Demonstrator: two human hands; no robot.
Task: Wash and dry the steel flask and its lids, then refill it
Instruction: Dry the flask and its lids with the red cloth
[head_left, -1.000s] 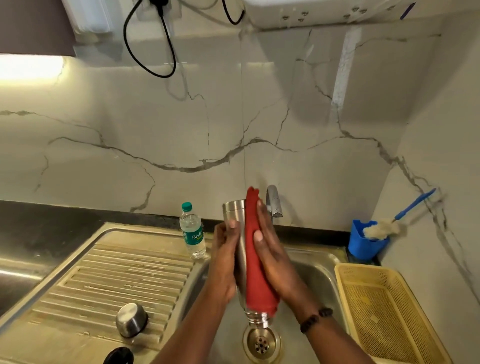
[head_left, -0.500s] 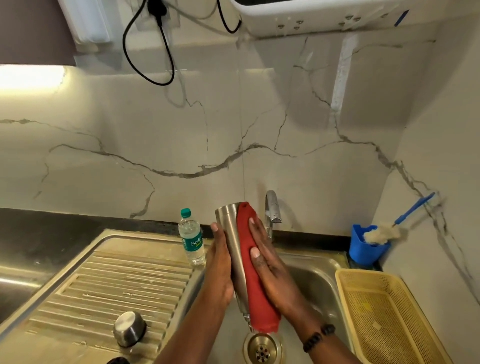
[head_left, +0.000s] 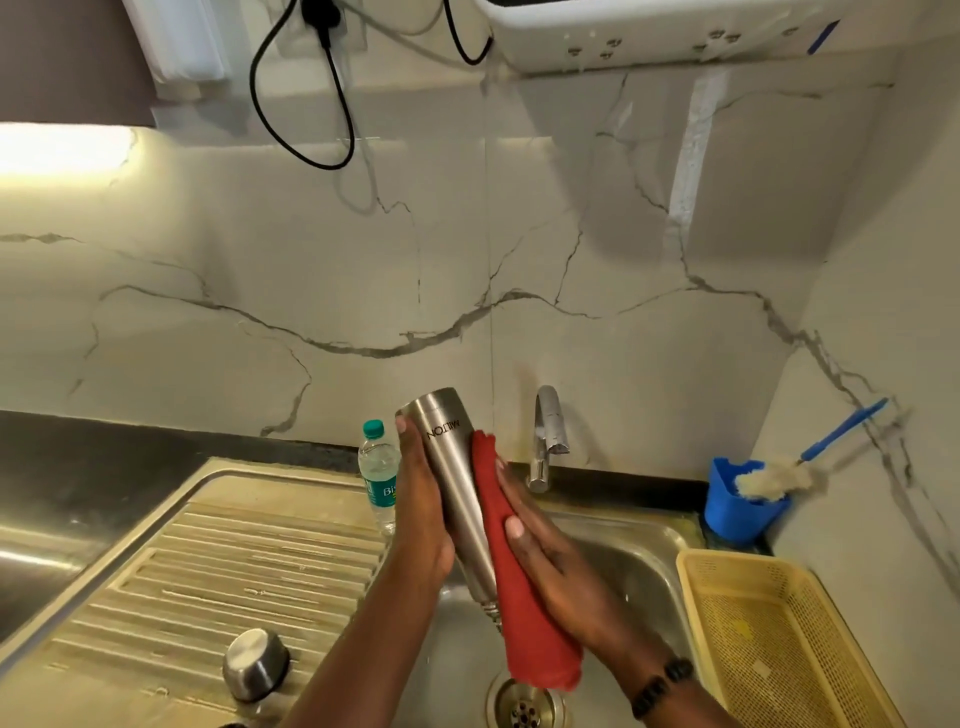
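Left grip: left hand (head_left: 423, 512) is lying along the left side of the tall brushed-steel flask (head_left: 457, 478), fingers nearly straight and pointing up, palm pressing the metal — an open hold, not a clench.
Right grip: right hand (head_left: 550, 566) is pressing the folded red cloth (head_left: 514, 582) flat against the flask's right side, fingers extended over the fabric; a dark beaded bracelet (head_left: 662, 686) is sitting on the wrist.
Flask: it is being held upside down and tilted, base up and to the left, mouth down, above the steel sink basin (head_left: 639, 561) — lettering on the body is reading inverted.
Cloth: it is running from near the flask's upper body down past its mouth, the lower end hanging just above the round drain (head_left: 524, 704).
Lid: round steel cap (head_left: 255, 665) is resting on the ribbed steel draining board (head_left: 218, 566), well apart from the flask.
Behind: small clear plastic water bottle with green cap (head_left: 378, 478) is standing upright just beside the left hand, and the chrome tap (head_left: 548, 436) is standing at the basin's back edge.
Right side: blue plastic cup (head_left: 737, 506) is holding a blue-handled bottle brush (head_left: 800, 467); a yellow mesh plastic basket (head_left: 774, 634) is sitting beside the basin.
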